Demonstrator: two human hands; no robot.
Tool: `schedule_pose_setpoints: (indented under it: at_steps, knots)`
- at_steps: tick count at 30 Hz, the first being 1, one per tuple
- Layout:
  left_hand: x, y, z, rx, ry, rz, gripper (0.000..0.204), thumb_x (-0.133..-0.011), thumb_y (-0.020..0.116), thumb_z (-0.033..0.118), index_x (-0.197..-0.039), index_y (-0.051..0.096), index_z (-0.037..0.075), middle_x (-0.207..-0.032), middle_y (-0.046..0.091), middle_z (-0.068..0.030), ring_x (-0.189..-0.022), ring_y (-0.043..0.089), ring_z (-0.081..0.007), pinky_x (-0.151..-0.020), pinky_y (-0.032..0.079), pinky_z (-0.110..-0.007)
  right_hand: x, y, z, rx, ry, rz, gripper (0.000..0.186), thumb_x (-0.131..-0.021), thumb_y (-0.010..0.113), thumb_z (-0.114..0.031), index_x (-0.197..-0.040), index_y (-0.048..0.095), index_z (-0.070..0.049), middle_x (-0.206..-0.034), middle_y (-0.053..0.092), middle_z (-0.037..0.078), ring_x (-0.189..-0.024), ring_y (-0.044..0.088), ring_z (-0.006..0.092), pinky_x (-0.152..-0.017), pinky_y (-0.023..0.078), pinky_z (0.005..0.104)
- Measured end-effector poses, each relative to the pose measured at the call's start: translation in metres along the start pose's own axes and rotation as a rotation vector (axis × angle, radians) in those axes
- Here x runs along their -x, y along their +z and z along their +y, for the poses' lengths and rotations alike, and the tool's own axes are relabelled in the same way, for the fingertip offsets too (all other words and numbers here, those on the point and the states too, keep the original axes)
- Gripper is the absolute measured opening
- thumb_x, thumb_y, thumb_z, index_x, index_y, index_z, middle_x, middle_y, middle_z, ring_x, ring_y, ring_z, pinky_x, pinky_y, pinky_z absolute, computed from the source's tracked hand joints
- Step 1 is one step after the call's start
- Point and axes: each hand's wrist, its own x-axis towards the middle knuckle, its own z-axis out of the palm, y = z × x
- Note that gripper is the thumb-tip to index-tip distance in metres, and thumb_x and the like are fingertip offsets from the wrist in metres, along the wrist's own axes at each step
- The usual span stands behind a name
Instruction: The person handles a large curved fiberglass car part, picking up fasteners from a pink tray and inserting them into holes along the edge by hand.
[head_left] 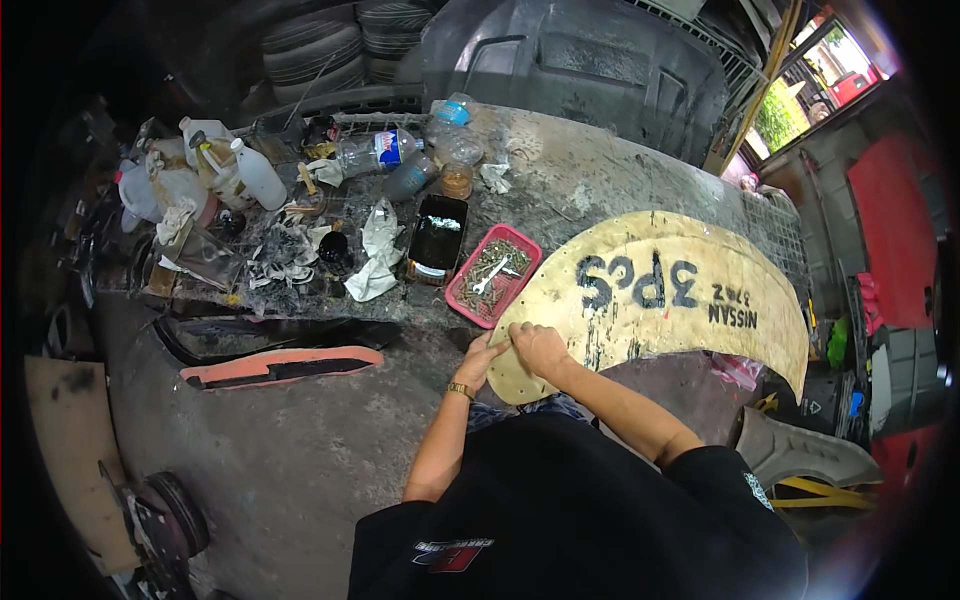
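Note:
A pale yellow curved panel [640,290] with black painted markings and small holes along its rim lies partly on the workbench, its narrow rounded end near my body. My left hand [480,362], with a gold watch on the wrist, is closed at the left edge of that end. Beside it, my right hand [540,348] is closed on the panel's top face, fingers bent down. Whatever its fingers hold, if anything, is hidden. Just beyond my hands, a red plastic basket [453,293] holds many small bolts, with a silver wrench [490,275] lying on them.
A black open container [437,240] stands left of the basket. Crumpled white plastic [378,252], several bottles and jugs [258,175] crowd the bench's left side. An orange and black part [285,367] sits below the bench edge. A large dark panel [590,60] stands behind.

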Motion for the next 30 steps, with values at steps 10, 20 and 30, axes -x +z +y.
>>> schedule_pose_setpoints:
  at_steps: [10, 20, 30]
  knots:
    - [-0.001, 0.000, -0.001, 0.045, 0.023, -0.032, 0.043, -0.089, 0.063, 0.009, -0.129, 0.050, 0.000, -0.118, 0.061, -0.0055, -0.105, 0.058, -0.0135, -0.090, 0.046, -0.028, -0.002, -0.002, 0.003, 0.134, -0.162, -0.008, 0.017, -0.080, 0.060, -0.014, -0.092, 0.054, -0.003, -0.082, 0.065, 0.013, -0.073, 0.068, 0.0273, -0.062, 0.055, 0.0343]
    - [0.005, 0.010, 0.001, 0.001, 0.020, 0.032, 0.040, -0.090, 0.062, 0.008, -0.128, 0.051, 0.000, -0.117, 0.061, -0.0058, -0.104, 0.059, -0.0139, -0.091, 0.046, -0.029, -0.004, 0.000, -0.014, -0.379, 0.501, -0.152, 0.017, -0.085, 0.053, -0.013, -0.095, 0.057, 0.001, -0.090, 0.066, 0.025, -0.086, 0.068, 0.0324, -0.073, 0.054, 0.0382]
    - [0.002, 0.003, -0.002, -0.027, 0.038, 0.012, 0.044, -0.091, 0.059, 0.007, -0.132, 0.045, -0.001, -0.123, 0.058, -0.0091, -0.108, 0.058, -0.0166, -0.092, 0.047, -0.030, -0.008, -0.005, 0.002, 0.192, -0.139, -0.126, 0.019, -0.084, 0.056, -0.016, -0.098, 0.057, -0.003, -0.087, 0.067, 0.014, -0.080, 0.068, 0.0255, -0.067, 0.054, 0.0330]
